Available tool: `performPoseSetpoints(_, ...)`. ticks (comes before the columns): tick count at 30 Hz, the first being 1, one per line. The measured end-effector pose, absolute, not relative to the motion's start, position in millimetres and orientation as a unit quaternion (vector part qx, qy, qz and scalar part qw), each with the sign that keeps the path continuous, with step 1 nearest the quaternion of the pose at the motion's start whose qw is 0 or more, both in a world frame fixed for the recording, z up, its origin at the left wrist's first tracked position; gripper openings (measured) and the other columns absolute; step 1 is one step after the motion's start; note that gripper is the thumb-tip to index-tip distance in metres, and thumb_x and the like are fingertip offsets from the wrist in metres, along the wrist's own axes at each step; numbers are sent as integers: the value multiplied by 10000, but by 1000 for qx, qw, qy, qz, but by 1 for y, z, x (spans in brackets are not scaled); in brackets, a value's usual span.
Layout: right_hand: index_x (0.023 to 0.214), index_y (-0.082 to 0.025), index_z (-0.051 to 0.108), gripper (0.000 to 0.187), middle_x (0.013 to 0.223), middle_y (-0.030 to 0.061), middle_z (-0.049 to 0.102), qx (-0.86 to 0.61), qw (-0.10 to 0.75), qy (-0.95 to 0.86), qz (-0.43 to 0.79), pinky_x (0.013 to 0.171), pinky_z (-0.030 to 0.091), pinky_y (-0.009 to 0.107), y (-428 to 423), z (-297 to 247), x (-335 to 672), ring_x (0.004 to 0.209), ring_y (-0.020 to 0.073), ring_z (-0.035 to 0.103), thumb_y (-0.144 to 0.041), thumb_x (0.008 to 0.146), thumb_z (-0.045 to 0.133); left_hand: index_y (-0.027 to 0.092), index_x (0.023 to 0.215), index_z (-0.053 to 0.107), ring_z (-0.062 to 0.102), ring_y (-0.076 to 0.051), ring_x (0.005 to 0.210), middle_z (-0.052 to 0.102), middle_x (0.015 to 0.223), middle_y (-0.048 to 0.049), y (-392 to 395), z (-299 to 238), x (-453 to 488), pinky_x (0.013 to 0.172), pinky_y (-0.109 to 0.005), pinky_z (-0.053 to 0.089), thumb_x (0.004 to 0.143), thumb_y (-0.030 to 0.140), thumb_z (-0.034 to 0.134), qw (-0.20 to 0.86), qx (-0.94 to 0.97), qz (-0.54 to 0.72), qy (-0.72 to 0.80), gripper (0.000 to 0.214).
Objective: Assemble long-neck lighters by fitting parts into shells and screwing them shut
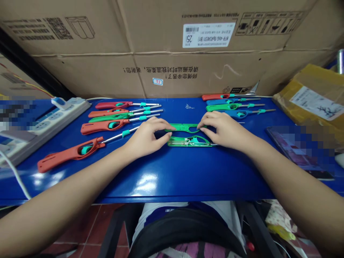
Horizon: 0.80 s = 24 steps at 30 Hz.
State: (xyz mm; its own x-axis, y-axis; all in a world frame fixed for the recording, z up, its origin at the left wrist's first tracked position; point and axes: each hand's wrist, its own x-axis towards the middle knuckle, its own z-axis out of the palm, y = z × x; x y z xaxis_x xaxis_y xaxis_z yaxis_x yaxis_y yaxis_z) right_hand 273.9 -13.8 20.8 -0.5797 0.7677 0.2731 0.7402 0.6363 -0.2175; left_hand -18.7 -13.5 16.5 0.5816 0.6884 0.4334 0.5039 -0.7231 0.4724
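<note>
A green lighter casing half (184, 127) is pinched by its ends between my two hands. My left hand (150, 136) has index finger and thumb at its left end. Its right end, by the trigger loop, is gripped by the fingers of my right hand (223, 130). Just below, on the near side, lies an opened green lighter (178, 142). Its clear fuel tank, white wires and teal trigger show, and its metal tube runs to the right under my right hand. Whether the casing half touches the table, I cannot tell.
Several red and green long-necked lighters (104, 126) lie at left, and more lighters (223, 107) at back right. A white power strip (53, 118) borders the left. A phone (298, 152) and yellow package (309, 93) are at right. Cardboard (161, 39) walls off the blue table's (161, 172) back.
</note>
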Motion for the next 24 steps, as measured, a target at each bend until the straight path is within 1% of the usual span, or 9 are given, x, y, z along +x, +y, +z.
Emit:
performPoseSetpoints(4,1026,-240,752,172,1076,79,709,-436,139,-888,29,868,413,442,-15,21,274,1041,284,627,-217,945,601,209,1109,793,690,-255,1109,772,1174,-85,-7,10,-22,1011,-445,524,958,244,533,117,895,277,330,303)
performPoseSetpoints(8,929,-230,716,63,1059,78,693,-441,139,-886,33,859,426,438,-16,23,272,1028,285,615,-244,916,655,219,1185,774,686,-256,1140,764,1207,-85,-6,7,-22,1027,-449,532,971,238,540,115,893,287,327,317)
performPoseSetpoints(10,905,-212,679,66,1017,82,685,-437,181,-879,53,838,460,418,-16,25,270,969,261,626,-246,929,627,224,1221,761,683,-255,1154,758,1232,-83,-8,9,-21,1048,-452,522,985,253,556,105,892,300,321,313)
performPoseSetpoints(13,877,-197,637,93,915,72,687,-441,294,-841,111,773,505,372,-17,28,266,832,213,640,-262,934,603,216,1286,727,669,-261,1193,738,1288,-93,-11,14,-20,1080,-460,504,996,273,584,81,888,321,319,328)
performPoseSetpoints(15,857,-203,633,110,866,60,702,-456,357,-800,156,733,519,361,-17,29,264,776,203,645,-292,918,618,215,1321,703,665,-260,1198,729,1306,-98,-13,17,-19,1081,-459,503,995,294,612,65,885,333,320,348)
performPoseSetpoints(17,850,-209,644,124,843,53,716,-471,391,-762,210,707,533,361,-17,30,261,751,203,652,-324,896,643,215,1311,704,675,-249,1166,736,1285,-98,-14,20,-20,1061,-443,513,990,317,642,47,885,342,311,343)
performPoseSetpoints(20,843,-212,667,149,826,50,717,-492,392,-714,307,671,567,373,-16,30,260,721,206,662,-356,854,704,213,1266,725,693,-239,1100,755,1216,-96,-13,19,-21,1002,-411,540,975,359,678,29,895,334,295,329)
performPoseSetpoints(22,825,-218,670,164,829,48,711,-501,374,-690,364,663,593,389,-15,29,261,706,206,669,-368,834,737,210,1262,728,701,-238,1066,761,1178,-98,-13,18,-21,962,-393,554,970,386,681,27,903,315,290,344)
performPoseSetpoints(24,813,-225,663,178,819,42,705,-499,346,-691,392,678,605,394,-15,30,264,707,203,671,-385,837,737,192,1263,729,709,-235,1032,765,1148,-102,-13,17,-21,940,-378,562,976,395,670,30,910,298,285,356)
